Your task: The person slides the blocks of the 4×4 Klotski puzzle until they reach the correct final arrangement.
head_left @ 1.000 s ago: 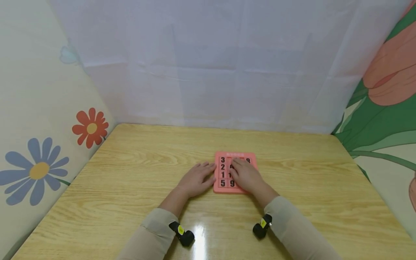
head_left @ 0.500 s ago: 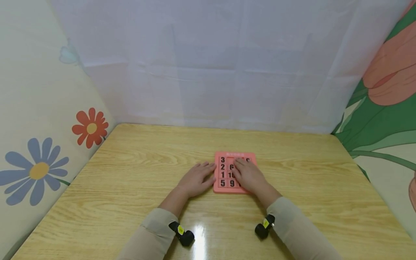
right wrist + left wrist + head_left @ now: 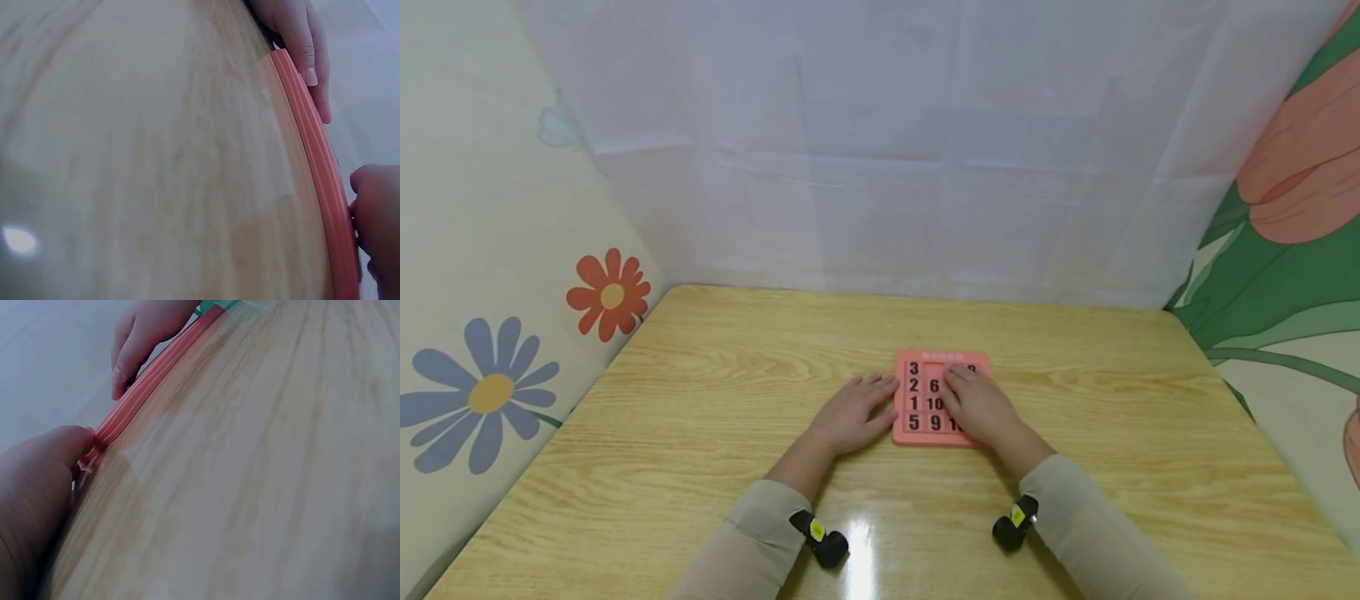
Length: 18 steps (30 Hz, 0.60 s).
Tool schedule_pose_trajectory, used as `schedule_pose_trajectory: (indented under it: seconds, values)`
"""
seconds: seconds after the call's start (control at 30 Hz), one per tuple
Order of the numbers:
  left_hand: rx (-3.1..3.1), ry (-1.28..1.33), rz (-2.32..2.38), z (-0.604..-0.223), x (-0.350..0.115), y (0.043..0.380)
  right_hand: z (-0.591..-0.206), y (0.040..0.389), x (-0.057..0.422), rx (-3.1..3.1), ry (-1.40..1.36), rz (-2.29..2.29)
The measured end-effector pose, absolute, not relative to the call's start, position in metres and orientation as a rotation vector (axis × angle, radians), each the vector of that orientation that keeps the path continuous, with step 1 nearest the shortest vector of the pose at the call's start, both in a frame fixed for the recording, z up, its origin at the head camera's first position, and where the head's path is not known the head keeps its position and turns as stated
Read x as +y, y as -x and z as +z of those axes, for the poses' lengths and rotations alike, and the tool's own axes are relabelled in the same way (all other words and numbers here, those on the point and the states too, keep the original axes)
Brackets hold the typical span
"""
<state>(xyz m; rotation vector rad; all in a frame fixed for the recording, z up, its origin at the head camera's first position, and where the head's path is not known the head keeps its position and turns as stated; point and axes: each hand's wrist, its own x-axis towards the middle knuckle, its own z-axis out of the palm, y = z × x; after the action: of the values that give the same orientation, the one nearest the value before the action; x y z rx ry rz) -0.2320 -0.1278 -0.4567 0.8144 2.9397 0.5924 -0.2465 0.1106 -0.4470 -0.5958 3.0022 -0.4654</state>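
Nearest to me: two pale sleeves [image 3: 730, 546], each with a black wrist camera [image 3: 831, 548] bearing a yellow label at the cuff. Beyond them, the wood-grained tabletop [image 3: 625, 433], a bright glare [image 3: 860, 554] between the forearms. Past the glare, a pink number board [image 3: 925, 396] lies flat on the tabletop, right of centre; roughly square, corners rounded, side grooved in lines as seen from both wrists. Its number tiles [image 3: 913, 423] are pink with bold black figures. Readable, near row to far: 5, 9 and part of a third figure beginning with 1; then 1, 10; then 2, 6; then 3, a plain recessed pink patch, and a partly covered 8 at the far right corner. Pale lettering on the far rim, too small to read. Left hand [image 3: 853, 414]: fingers relaxed and extended, thumb apart, tips touching the board's left edge; not gripping. Right hand [image 3: 983, 408]: laid over the board's right half, fingers loosely extended onto the tiles, hiding several figures; no grasp seen. Farther back, a creased white sheet [image 3: 880, 167] hangs behind the tabletop, between a left panel with blue [image 3: 490, 393] and red flowers [image 3: 612, 295] and a right one with a large pink bloom [image 3: 1303, 158].
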Motion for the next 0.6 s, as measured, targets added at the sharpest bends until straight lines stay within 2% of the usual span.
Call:
schedule_pose_trajectory:
  seconds: [0.6]
  values:
    - [2.935, -0.811, 0.581, -0.456, -0.127, 0.233, -0.446, 0.251, 0.083, 2.958, 0.642, -0.531]
